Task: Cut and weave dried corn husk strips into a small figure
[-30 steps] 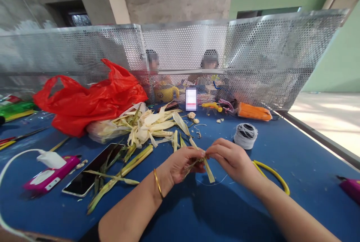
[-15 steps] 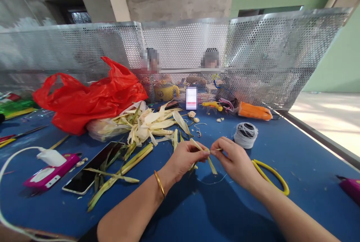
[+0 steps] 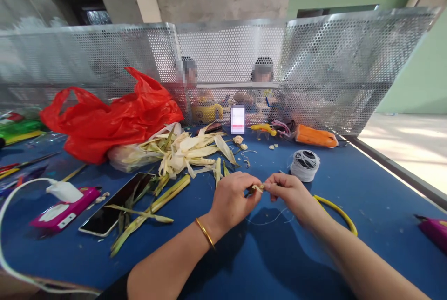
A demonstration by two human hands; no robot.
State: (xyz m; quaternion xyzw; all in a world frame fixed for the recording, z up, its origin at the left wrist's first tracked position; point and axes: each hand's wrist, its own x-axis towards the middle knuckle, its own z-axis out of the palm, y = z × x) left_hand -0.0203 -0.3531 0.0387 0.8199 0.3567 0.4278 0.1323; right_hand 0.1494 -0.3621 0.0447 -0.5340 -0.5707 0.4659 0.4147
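My left hand pinches a small folded strip of corn husk above the middle of the table. Fingertips of my right hand are closed on the other end of the same strip, close against the left fingers. A thin pale thread curves on or just above the blue surface below them. Beyond my left hand lies a heap of dry corn husks. Just past my right hand stands a spool of white thread, and a yellow ring-like tube lies partly hidden by the right forearm.
A red plastic bag sits at the back left. A phone and a magenta power strip with a white charger lie left, beside green husk stalks. A perforated metal screen borders the back; two people are behind it.
My left hand has rolled over, its back now facing up more. The husk strip that hung down between the hands is now bunched at the fingertips.
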